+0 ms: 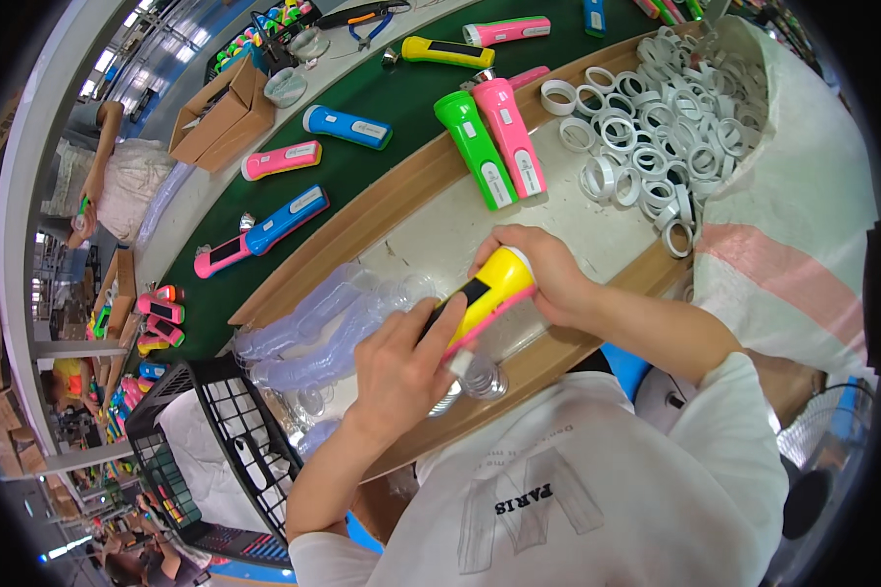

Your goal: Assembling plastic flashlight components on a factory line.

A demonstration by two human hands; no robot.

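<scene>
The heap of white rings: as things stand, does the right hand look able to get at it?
Probably yes: nothing appears to stand between the right hand and the heap of white rings. That hand holds the yellow-and-pink flashlight, though, so it may need freeing first.

Open passage: bare desk [416,240] between left hand [401,367], right hand [555,279] and far cardboard edge [362,223]. Obstacles: green torch [474,149] and pink torch [509,137] across that edge, white rings [646,157] right, plastic stacks [313,331] left.
</scene>
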